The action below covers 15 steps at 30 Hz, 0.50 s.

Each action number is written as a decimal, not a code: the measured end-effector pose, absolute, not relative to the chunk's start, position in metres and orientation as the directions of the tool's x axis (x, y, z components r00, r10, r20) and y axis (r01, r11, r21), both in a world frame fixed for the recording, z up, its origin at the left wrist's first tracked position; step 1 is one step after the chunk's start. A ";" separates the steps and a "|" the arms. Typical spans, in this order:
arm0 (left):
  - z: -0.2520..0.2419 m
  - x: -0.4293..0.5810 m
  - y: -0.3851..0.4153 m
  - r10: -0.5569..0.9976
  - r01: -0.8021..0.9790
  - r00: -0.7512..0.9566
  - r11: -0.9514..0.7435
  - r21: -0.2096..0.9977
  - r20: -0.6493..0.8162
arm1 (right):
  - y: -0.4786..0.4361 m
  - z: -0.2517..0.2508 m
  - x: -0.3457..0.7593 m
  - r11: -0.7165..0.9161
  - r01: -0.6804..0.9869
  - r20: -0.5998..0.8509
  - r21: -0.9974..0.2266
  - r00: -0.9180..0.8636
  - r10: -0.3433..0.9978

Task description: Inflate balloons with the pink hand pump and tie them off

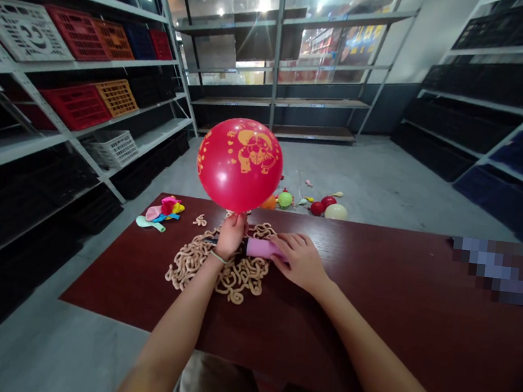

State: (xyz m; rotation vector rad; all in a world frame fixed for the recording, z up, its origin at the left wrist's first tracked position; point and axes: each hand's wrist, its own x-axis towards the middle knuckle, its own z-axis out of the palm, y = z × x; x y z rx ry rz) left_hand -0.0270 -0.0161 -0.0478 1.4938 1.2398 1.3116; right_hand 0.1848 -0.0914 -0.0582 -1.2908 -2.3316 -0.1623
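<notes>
An inflated red balloon (240, 169) with yellow cartoon figures stands upright above the table. Its neck is pinched in the closed fingers of my left hand (231, 236). My right hand (301, 262) has its fingers wrapped over the far side of a pink balloon pump (260, 248) with a black end, which lies level and points left. The pump's black tip passes behind my left wrist and is partly hidden. Beneath both lies a pile of beige, curly, cord-like pieces (246, 275). Several flat balloons (161, 211) in pink, yellow and blue lie left of the pile.
The dark red table (371, 307) reaches far to the right, where a pixelated patch (496, 270) covers something. Beyond its back edge, several small balloons (328, 204) rest on the floor. Shelves with plastic crates (77, 102) line the left, and metal racks (272, 97) stand behind.
</notes>
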 end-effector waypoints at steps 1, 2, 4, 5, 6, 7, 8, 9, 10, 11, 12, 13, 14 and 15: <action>-0.047 -0.029 -0.017 0.969 0.239 0.004 -0.240 0.941 0.246 | -0.091 -0.058 0.185 0.554 0.824 0.463 -0.120 -0.447 0.765; -0.046 -0.031 -0.018 0.964 0.288 0.009 -0.256 0.923 0.265 | -0.092 -0.058 0.185 0.557 0.822 0.474 -0.121 -0.445 0.760; -0.046 -0.031 -0.020 0.952 0.332 -0.004 -0.288 0.898 0.306 | -0.092 -0.057 0.185 0.559 0.819 0.489 -0.126 -0.439 0.754; -0.046 -0.031 -0.021 0.945 0.336 -0.020 -0.300 0.893 0.325 | -0.092 -0.057 0.186 0.560 0.819 0.491 -0.127 -0.439 0.753; -0.047 -0.030 -0.021 0.941 0.339 -0.038 -0.306 0.890 0.338 | -0.092 -0.056 0.187 0.560 0.819 0.492 -0.124 -0.440 0.752; -0.047 -0.029 -0.022 0.938 0.343 -0.053 -0.304 0.889 0.342 | -0.092 -0.056 0.188 0.561 0.819 0.495 -0.118 -0.441 0.749; -0.048 -0.028 -0.023 0.939 0.351 -0.066 -0.296 0.888 0.339 | -0.091 -0.055 0.190 0.561 0.821 0.504 -0.106 -0.443 0.742; -0.048 -0.027 -0.023 0.941 0.362 -0.075 -0.284 0.888 0.331 | -0.090 -0.054 0.191 0.560 0.824 0.521 -0.090 -0.440 0.731; -0.049 -0.026 -0.023 0.944 0.373 -0.080 -0.269 0.888 0.320 | -0.088 -0.051 0.193 0.555 0.829 0.545 -0.071 -0.434 0.718; -0.049 -0.026 -0.023 0.948 0.382 -0.082 -0.254 0.889 0.307 | -0.086 -0.047 0.194 0.551 0.833 0.573 -0.048 -0.429 0.699; -0.050 -0.026 -0.023 0.953 0.386 -0.081 -0.241 0.890 0.293 | -0.084 -0.041 0.195 0.550 0.835 0.600 -0.019 -0.431 0.674; -0.050 -0.026 -0.023 0.957 0.389 -0.075 -0.232 0.892 0.282 | -0.083 -0.034 0.196 0.551 0.835 0.621 0.017 -0.441 0.649; -0.050 -0.027 -0.023 0.960 0.392 -0.064 -0.226 0.892 0.272 | -0.081 -0.024 0.196 0.551 0.833 0.634 0.059 -0.457 0.624; -0.051 -0.027 -0.023 0.964 0.394 -0.053 -0.218 0.893 0.259 | -0.080 -0.013 0.195 0.552 0.827 0.638 0.106 -0.482 0.600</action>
